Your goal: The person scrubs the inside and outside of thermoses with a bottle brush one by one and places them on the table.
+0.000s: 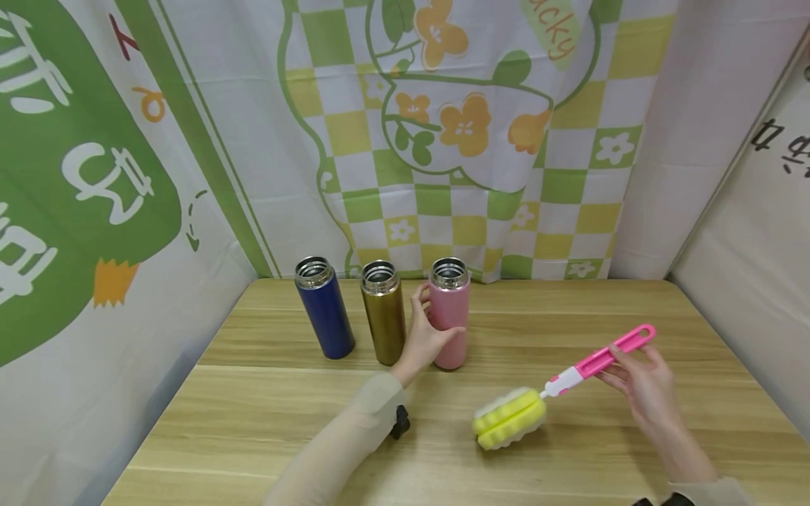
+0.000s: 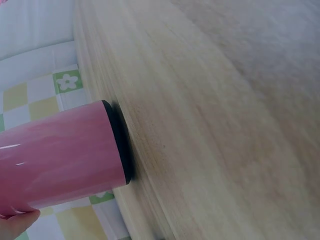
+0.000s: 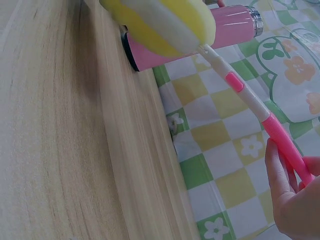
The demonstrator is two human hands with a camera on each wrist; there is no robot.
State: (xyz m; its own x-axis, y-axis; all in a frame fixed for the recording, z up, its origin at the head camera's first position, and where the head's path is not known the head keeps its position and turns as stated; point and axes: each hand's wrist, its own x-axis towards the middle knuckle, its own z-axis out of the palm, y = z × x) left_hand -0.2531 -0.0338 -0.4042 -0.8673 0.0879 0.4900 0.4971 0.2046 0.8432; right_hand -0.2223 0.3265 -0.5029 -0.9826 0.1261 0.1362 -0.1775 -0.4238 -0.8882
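A pink bottle [image 1: 451, 309] without a lid stands upright on the wooden table, and my left hand [image 1: 425, 337] grips it from its left side. In the left wrist view the bottle's dark base [image 2: 119, 142] is near the tabletop; only a fingertip [image 2: 22, 222] shows there. My right hand [image 1: 647, 386] holds a bottle brush by its pink handle [image 1: 614, 353], thumb on top. The brush's yellow and white sponge head [image 1: 509, 419] points left, a little above the table by its look in the right wrist view. Beyond the sponge, that view shows the pink bottle [image 3: 232, 25].
A gold bottle [image 1: 384, 316] stands just left of the pink one, and a blue bottle [image 1: 325, 309] farther left; both are open-topped. Behind the wooden table [image 1: 253, 400] hangs a checked, flowered cloth [image 1: 455, 204]. Printed cloths also flank the table's sides.
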